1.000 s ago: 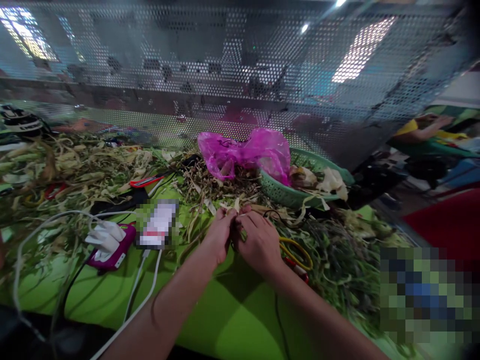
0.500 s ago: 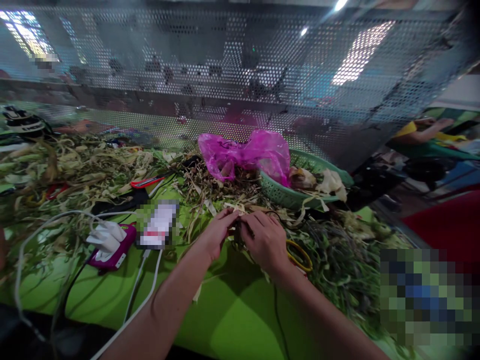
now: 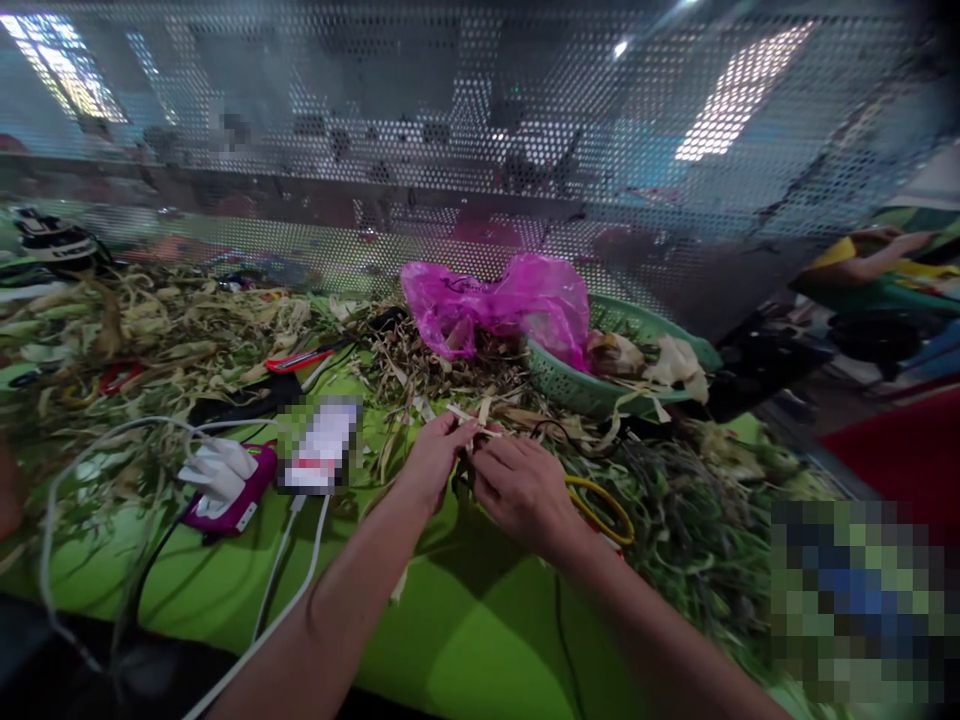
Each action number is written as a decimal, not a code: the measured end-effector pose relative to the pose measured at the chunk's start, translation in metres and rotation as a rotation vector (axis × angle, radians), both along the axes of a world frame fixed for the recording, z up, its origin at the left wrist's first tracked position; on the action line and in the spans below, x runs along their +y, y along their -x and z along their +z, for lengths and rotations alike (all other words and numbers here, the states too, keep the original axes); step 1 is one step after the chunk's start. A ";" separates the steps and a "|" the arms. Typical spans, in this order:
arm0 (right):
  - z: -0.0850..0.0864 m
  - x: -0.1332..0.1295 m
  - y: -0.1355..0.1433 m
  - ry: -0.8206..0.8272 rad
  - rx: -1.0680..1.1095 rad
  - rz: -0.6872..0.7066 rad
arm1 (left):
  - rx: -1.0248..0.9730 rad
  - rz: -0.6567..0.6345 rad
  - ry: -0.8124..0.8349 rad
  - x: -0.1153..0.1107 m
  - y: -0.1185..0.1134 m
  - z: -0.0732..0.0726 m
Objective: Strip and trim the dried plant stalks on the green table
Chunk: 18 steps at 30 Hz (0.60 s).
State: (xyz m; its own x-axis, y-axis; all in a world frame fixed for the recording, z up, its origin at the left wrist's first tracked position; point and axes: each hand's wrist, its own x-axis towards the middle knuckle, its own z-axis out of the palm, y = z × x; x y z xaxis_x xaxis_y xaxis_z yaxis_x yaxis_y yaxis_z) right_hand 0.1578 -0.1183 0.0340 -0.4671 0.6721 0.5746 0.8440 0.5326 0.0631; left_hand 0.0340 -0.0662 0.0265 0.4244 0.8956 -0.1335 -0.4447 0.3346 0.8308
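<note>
Close together over the green table (image 3: 480,650), my two hands work on pale dried leaf strips (image 3: 474,420). My left hand (image 3: 437,455) pinches the strips between thumb and fingers. My right hand (image 3: 521,490) is closed, its curled fingers meeting the left fingertips at the strips; part of what lies under them is hidden. Strip ends stick out above the fingertips. Just right of my right wrist lie the yellow handles of what look like scissors (image 3: 607,505). A heap of greyish-green dried leaves (image 3: 697,530) spreads further right.
A green basket (image 3: 570,385) and pink plastic bag (image 3: 540,295) stand behind my hands. Left are a phone (image 3: 322,445), a purple power strip (image 3: 247,500) with white cables, an orange cutter (image 3: 300,360) and dried leaves (image 3: 187,320). A perforated metal screen (image 3: 420,120) closes off the back.
My hands have shifted slightly, and more of the pale strips now shows above the fingertips, crossing each other. The whole view has moved a little.
</note>
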 end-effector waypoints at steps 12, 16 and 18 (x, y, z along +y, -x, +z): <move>0.018 0.004 -0.022 0.239 0.599 -0.168 | -0.027 0.038 0.050 0.007 0.003 -0.009; 0.011 0.010 -0.026 0.298 0.566 -0.145 | -0.050 0.011 0.046 0.006 0.002 -0.010; 0.008 0.011 -0.026 0.306 0.539 -0.130 | -0.031 0.021 0.047 0.004 0.002 -0.008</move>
